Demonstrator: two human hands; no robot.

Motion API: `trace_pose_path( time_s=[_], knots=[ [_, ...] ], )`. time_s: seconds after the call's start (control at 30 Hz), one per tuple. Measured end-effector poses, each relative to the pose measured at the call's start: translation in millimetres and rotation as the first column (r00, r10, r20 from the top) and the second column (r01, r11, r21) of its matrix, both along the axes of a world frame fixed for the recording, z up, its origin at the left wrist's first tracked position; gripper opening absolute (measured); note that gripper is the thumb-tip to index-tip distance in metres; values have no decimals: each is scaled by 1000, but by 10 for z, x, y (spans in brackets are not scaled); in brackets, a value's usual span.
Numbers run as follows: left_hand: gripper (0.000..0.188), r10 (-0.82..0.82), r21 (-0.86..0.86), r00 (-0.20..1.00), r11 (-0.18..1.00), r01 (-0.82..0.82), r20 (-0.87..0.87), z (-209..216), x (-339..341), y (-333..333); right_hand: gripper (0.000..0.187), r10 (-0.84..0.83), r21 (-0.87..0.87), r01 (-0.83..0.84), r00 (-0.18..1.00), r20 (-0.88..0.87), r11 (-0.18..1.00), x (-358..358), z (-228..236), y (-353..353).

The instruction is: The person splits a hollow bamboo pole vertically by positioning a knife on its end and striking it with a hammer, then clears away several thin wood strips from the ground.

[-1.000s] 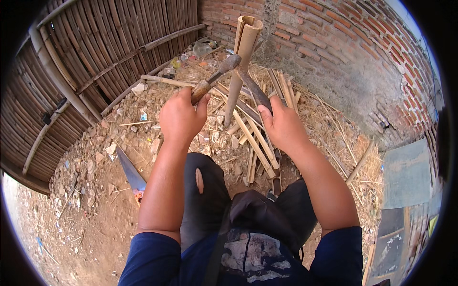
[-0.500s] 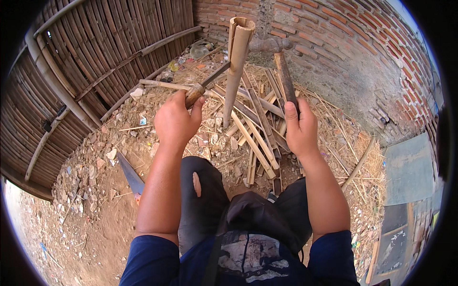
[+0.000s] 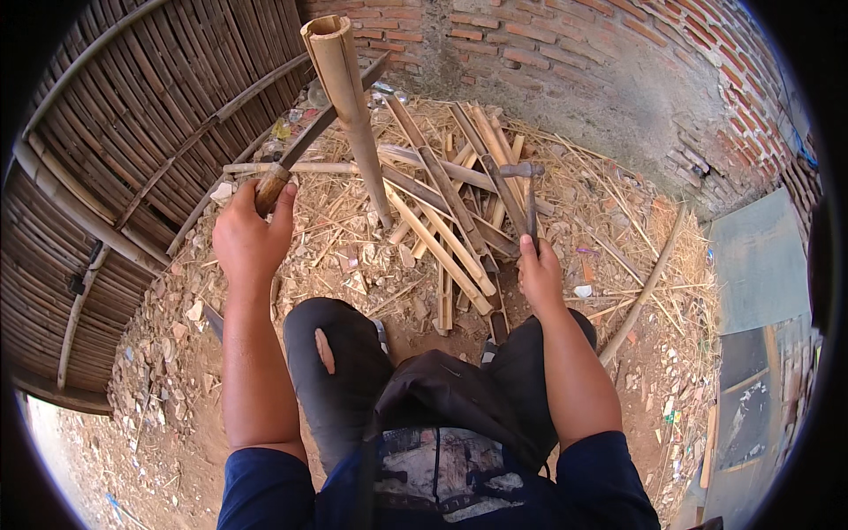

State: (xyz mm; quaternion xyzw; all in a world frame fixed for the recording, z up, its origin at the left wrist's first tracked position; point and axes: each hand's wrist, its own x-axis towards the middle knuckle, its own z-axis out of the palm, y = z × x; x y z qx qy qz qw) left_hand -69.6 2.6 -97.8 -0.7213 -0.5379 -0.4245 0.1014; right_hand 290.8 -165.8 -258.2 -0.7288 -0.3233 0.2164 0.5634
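The person squatted on the dirt floor [image 3: 177, 415], dark trousers torn at the left knee, both forearms reaching forward. The left hand [image 3: 247, 237] was closed around the wooden handle of a long blade [image 3: 314, 140], whose dark steel ran up and to the right until it met the upright bamboo pole [image 3: 353, 115] near its open top; whether the edge had bitten into the rim or only lay against it I could not tell. The right hand [image 3: 539, 276] was wrapped around the shaft of a hammer [image 3: 528, 181], its head raised and well apart from the pole. The pole stood tilted slightly, foot planted among chips just ahead of the knees. Beyond it lay a heap of split bamboo slats [image 3: 446, 208] on straw, then a woven bamboo fence [image 3: 115, 132] on the left and a brick wall [image 3: 618, 62] at the back. To do the splitting well, I judged the blade should sit squarely across the middle of the pole's mouth, held level by a firm left grip, so the halves would come away even; the hammer ought to fall on the back of the blade close to the pole, with the pole kept steady so it would not kick sideways.
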Motion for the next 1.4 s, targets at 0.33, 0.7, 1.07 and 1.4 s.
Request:
trace_pose_path(
  time_s=[0.33, 0.7, 1.07, 1.4],
  knots=[
    [55, -54, -149, 998, 987, 57, 24, 96, 250, -214, 47, 60, 18, -65, 976, 210, 998, -117, 212, -176],
    [47, -240, -147, 969, 958, 245, 55, 133, 319, -420, 45, 94, 33, -103, 974, 208, 994, -105, 265, -296],
    [53, -229, -159, 972, 959, 233, 42, 73, 406, -357, 39, 112, 43, -122, 975, 194, 992, -138, 311, -301],
    [47, -192, -215, 981, 959, 187, -5, 127, 430, -494, 39, 86, 100, -104, 981, 173, 989, -138, 244, -294]
  ],
)
